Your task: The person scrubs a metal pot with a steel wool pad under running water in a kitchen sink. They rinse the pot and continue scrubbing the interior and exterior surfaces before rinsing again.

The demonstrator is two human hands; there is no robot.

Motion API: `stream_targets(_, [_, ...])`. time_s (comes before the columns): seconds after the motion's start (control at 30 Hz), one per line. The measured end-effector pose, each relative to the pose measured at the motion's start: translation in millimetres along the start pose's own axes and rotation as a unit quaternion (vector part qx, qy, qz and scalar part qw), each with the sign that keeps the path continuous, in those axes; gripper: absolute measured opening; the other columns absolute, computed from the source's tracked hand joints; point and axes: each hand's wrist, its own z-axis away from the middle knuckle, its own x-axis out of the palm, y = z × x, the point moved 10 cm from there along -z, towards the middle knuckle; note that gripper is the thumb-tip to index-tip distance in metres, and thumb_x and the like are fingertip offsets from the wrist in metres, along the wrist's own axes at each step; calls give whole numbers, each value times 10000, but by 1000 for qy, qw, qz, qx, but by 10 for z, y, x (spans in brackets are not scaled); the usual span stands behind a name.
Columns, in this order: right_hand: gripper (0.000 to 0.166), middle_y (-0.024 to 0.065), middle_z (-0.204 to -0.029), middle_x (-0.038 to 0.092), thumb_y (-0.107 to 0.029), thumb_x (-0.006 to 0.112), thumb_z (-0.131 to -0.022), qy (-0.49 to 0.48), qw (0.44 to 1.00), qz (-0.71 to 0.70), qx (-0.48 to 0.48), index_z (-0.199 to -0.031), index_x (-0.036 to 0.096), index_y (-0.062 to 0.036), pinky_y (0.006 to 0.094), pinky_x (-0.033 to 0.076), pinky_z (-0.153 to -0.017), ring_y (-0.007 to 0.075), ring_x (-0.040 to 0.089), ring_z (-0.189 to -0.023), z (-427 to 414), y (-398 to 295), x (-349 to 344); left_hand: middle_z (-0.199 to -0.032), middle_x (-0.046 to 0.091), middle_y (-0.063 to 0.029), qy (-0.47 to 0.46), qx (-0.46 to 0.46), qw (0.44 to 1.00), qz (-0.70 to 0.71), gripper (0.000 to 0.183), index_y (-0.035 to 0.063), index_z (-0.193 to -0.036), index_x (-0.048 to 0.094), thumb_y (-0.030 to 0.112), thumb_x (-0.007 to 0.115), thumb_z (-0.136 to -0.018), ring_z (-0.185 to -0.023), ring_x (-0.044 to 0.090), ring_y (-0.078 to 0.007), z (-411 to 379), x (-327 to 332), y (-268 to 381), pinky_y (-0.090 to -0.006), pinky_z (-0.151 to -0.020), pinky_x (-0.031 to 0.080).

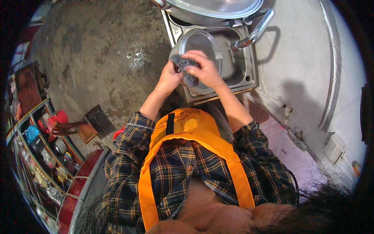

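Note:
Both my hands are raised together over the near left part of a stainless steel sink (252, 79). My left hand (169, 78) grips one side of a dark grey, fuzzy cloth or scrubbing pad (190, 79). From the other side my right hand (206, 71) closes on the same bunched pad, fingers over its top. Below them, in the sink, is a round, pale basin or bowl (217, 46) that looks see-through; my hands hide part of its rim. A chrome tap (254, 36) reaches over the sink from the right.
A large round metal pan or lid (216, 7) covers the sink's far end. White wall (298, 52) runs along the right, with pipes (287, 111) low down. Stained concrete floor (102, 44) lies left. A loaded rack (49, 152) and a small wooden stool (87, 131) stand at lower left.

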Motion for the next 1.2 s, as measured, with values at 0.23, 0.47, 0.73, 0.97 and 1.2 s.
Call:
stream_targets(0.23, [180, 137, -895, 640, -166, 656, -807, 218, 961, 167, -15, -959, 685, -73, 375, 488, -768, 318, 616, -877, -294, 231, -195, -1058, 611, -36, -82, -114, 976, 163, 576, 26, -1325, 431, -104, 541, -774, -915, 599, -150, 154, 243, 51, -284, -754, 505])
stream_targets(0.47, [201, 177, -860, 633, -253, 602, -844, 318, 874, 363, 61, -927, 689, -92, 446, 487, -774, 379, 594, -849, -260, 1223, -1199, -949, 624, -32, 0, -121, 969, 216, 650, 22, -1396, 399, -121, 543, -779, -818, 598, -109, 183, 278, -91, -229, -696, 482])
stream_targets(0.73, [343, 170, -1075, 652, -346, 606, -857, 94, 876, 323, 346, -1019, 673, -51, 442, 469, -865, 341, 601, -1002, 765, 2012, -1533, -907, 611, -10, 53, -114, 974, 191, 645, 38, -1392, 404, -87, 580, -784, -727, 553, -79, 168, 188, -122, -215, -603, 427])
stream_targets(0.97, [185, 58, -974, 681, -125, 620, -868, 245, 919, -32, 308, -1019, 689, -45, 288, 461, -827, 164, 612, -930, 925, 1844, -1470, -796, 559, 22, 73, -116, 975, 172, 557, 2, -1355, 427, -37, 611, -831, -691, 537, -65, 74, 308, -81, -214, -601, 438])
stream_targets(1.2, [231, 6, -941, 640, -53, 631, -804, 238, 935, -45, 260, -1029, 682, -51, 240, 440, -793, 112, 561, -855, 973, 1294, -1264, -782, 570, 12, 138, -118, 951, 249, 416, 4, -1264, 512, 38, 624, -865, -660, 537, -81, -172, 326, -345, -222, -570, 441])
